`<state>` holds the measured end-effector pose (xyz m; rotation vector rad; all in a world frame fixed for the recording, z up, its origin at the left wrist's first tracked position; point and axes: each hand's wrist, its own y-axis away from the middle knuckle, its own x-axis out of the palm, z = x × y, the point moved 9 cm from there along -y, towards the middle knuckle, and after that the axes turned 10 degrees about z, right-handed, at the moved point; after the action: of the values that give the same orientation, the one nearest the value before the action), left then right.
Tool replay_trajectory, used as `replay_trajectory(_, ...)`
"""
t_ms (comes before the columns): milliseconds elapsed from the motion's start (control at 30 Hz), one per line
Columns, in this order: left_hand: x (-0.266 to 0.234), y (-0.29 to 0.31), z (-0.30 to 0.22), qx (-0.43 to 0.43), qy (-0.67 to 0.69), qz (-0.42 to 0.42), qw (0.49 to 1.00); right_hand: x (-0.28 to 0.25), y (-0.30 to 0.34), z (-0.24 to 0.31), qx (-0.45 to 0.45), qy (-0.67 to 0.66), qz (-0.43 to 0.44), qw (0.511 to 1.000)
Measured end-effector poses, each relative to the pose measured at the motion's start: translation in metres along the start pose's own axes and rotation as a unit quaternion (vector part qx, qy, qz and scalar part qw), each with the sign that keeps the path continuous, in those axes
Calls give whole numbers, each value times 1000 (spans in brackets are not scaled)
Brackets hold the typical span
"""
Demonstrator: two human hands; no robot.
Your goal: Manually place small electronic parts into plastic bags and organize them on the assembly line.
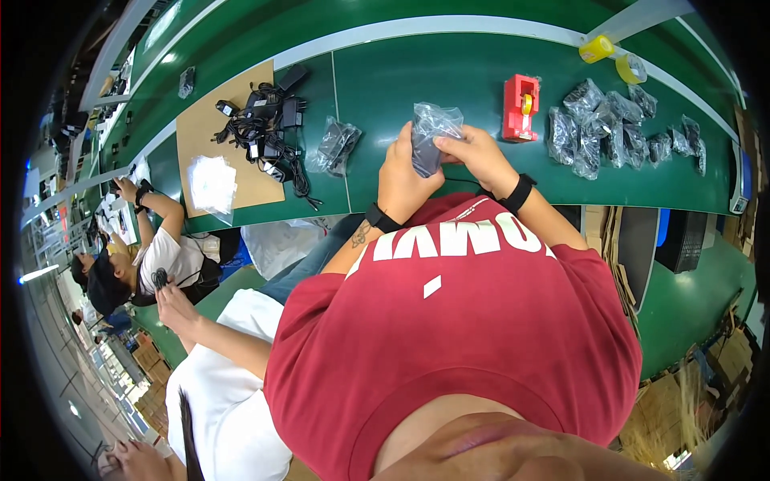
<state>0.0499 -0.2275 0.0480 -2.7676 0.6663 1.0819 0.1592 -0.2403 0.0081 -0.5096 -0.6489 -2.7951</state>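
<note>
Between my two hands is a bagged power adapter, a dark block inside a clear plastic bag whose loose end crinkles at the top. My left hand wraps its left side, with the fingers partly hidden behind it. From the right, my right hand pinches the bag with its thumb across the front. Left of my hands, another bagged adapter lies on the green table. Several more bagged adapters are heaped at the right, beyond the red tape dispenser.
A brown cardboard sheet carries a tangle of black adapters and cables and a stack of clear bags. Two yellow tape rolls sit near the back rail. At my left, a co-worker's hand holds a coiled black cable.
</note>
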Motion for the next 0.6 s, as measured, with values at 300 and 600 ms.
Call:
replay_trajectory(300,-3,7,-12,59,-30,1,998,7,-4,-1,-13,-105,59,993)
replay_trajectory(600,-19,48,-5,70,22,-16,997,47,16,-18,38,-159,136,977)
